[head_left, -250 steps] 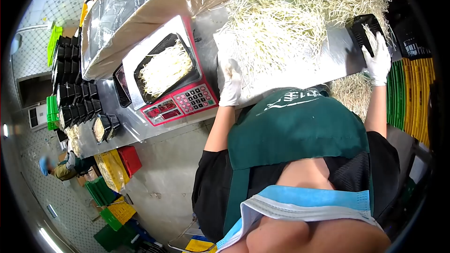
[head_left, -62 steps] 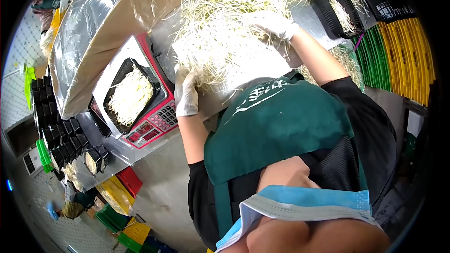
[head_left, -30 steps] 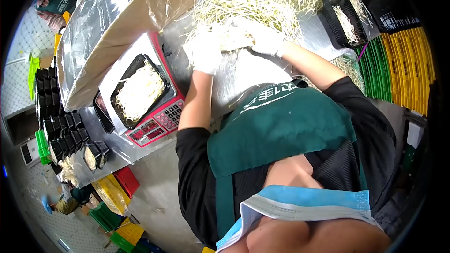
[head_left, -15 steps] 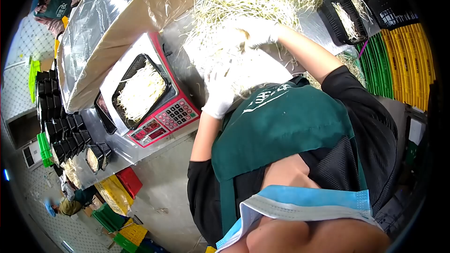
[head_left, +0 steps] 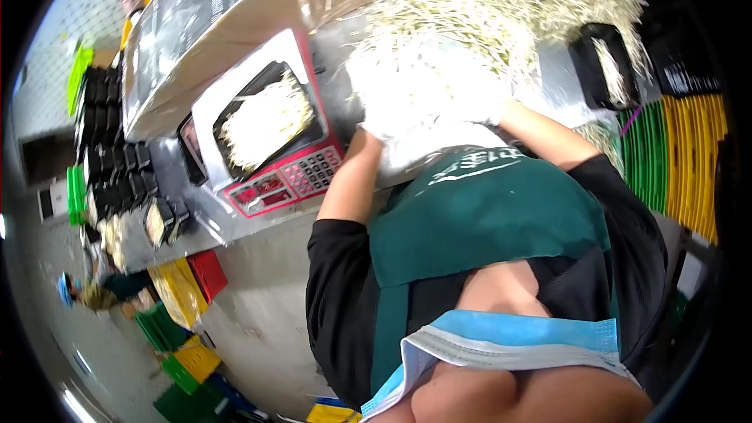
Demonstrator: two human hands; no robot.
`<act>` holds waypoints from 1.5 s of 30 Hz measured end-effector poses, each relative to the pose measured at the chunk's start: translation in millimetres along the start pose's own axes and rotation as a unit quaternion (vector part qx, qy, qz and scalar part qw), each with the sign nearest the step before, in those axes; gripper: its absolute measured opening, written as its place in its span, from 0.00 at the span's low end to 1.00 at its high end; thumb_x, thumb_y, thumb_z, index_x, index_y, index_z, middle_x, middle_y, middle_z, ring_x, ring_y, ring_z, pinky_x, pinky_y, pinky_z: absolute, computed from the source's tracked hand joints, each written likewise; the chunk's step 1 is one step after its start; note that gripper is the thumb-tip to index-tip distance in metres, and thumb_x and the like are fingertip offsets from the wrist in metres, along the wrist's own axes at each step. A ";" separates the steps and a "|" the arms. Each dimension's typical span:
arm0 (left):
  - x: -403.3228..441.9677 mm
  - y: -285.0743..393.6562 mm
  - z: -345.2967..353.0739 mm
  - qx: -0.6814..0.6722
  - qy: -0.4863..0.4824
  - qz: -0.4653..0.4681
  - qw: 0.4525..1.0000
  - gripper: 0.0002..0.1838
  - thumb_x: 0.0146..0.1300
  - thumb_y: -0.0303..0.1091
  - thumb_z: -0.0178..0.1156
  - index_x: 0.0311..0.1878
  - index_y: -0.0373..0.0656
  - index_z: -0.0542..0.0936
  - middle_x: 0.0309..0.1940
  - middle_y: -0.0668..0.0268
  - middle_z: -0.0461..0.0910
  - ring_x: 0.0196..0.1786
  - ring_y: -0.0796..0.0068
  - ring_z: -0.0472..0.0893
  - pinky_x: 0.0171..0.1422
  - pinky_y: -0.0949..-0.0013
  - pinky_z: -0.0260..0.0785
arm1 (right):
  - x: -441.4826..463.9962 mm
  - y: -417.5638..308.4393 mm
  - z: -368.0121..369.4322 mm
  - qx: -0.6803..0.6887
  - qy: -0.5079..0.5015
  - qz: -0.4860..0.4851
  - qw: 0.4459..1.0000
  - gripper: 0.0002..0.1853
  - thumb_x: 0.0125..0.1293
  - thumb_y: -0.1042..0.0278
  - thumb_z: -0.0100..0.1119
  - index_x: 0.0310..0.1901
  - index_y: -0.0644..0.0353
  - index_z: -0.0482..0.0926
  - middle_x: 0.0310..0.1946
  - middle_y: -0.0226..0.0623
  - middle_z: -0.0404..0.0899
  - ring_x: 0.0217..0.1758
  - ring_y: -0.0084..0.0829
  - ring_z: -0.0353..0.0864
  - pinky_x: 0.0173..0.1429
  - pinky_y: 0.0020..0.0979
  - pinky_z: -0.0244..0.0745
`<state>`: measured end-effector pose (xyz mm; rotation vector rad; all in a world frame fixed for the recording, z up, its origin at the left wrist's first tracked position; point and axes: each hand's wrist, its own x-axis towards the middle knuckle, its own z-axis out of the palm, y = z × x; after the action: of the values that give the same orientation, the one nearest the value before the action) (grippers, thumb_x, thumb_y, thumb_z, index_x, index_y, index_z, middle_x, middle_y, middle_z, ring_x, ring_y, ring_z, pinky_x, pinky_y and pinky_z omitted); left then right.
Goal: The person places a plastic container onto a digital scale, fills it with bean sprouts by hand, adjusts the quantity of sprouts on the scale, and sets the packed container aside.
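Note:
A large heap of bean sprouts [head_left: 470,19] covers the far side of the metal table. My left hand [head_left: 382,116], in a white glove, is at the near left edge of the heap. My right hand [head_left: 487,102], gloved in white too, lies opposite it on the right. Glare washes out the sprouts and gloves between them, so the fingers cannot be made out. To the left, a red and white scale [head_left: 294,176] carries a black tray [head_left: 223,117] with a pile of bean sprouts [head_left: 266,121] in it.
A second black tray [head_left: 599,55] with a few sprouts stands at right, near green crates [head_left: 646,149] and yellow crates [head_left: 693,160]. Stacked black trays [head_left: 102,110] and a plastic-covered box [head_left: 227,39] are at left. Another person [head_left: 98,290] is at lower left.
My view has shifted, so the table things sit further right. My hands have moved deeper into the sprouts and stand more level with each other.

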<state>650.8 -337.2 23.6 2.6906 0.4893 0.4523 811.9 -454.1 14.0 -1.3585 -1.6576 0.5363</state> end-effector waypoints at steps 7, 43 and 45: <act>0.2 25.1 7.3 -0.157 0.080 -0.094 0.980 0.19 0.65 0.35 0.49 0.56 0.38 0.76 0.46 0.54 0.80 0.50 0.57 0.78 0.58 0.60 0.67 | 38.7 -43.7 -45.7 -0.099 -0.189 0.225 0.951 0.35 0.59 0.57 0.60 0.67 0.59 0.63 0.64 0.49 0.67 0.66 0.44 0.68 0.70 0.36 0.59; -99.3 12.4 11.9 -0.018 0.024 -0.195 0.980 0.44 0.56 0.38 0.65 0.72 0.39 0.53 0.63 0.44 0.64 0.64 0.46 0.66 0.67 0.55 0.61 | 49.5 7.5 1.9 -0.134 -0.159 0.100 0.973 0.28 0.60 0.51 0.54 0.60 0.54 0.74 0.57 0.45 0.75 0.61 0.43 0.72 0.66 0.39 0.63; -103.5 44.9 -40.1 -0.178 0.024 -0.221 0.958 0.34 0.59 0.27 0.60 0.68 0.37 0.60 0.61 0.44 0.69 0.61 0.48 0.72 0.67 0.60 0.63 | 52.4 32.2 -14.1 -0.052 -0.166 0.054 0.983 0.29 0.58 0.53 0.57 0.61 0.56 0.73 0.58 0.45 0.74 0.62 0.42 0.71 0.67 0.39 0.63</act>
<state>556.3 -404.8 52.0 2.1460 0.9037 0.4278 841.6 -398.4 14.9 -1.5025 -1.9083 0.7837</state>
